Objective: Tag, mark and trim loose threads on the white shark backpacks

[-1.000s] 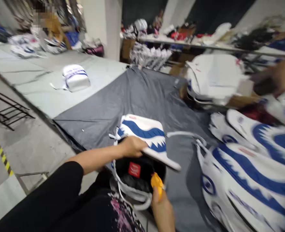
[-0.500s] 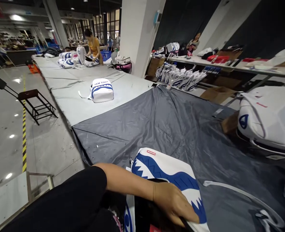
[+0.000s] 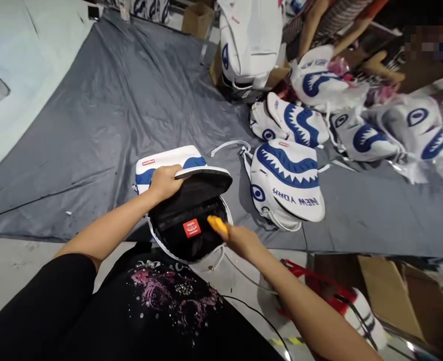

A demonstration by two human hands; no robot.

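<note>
A white and blue backpack (image 3: 144,176) lies at the table's near edge, its black-lined main pocket open towards me. My left hand (image 3: 166,182) grips the rim of its flap (image 3: 202,183) and holds it up. Inside, a red label (image 3: 192,228) shows on the black lining. My right hand (image 3: 240,241) is closed around an orange tool (image 3: 217,224), whose end points into the opening; its exact kind is unclear. Right of it, a second backpack (image 3: 287,183) with a shark-mouth print and "NEW YORK" lettering lies closed on the table.
The table has a wrinkled grey cover (image 3: 104,110). More printed backpacks (image 3: 300,123) crowd the right side, and a large white backpack (image 3: 251,45) stands at the back. A co-worker's arms (image 3: 313,27) reach in there. Below the edge are a cardboard box (image 3: 390,296) and a black cord (image 3: 261,313).
My view has swung right and down. The backpack's pocket is now visibly open, with my left hand holding up the flap. My right hand has come into view with the orange tool.
</note>
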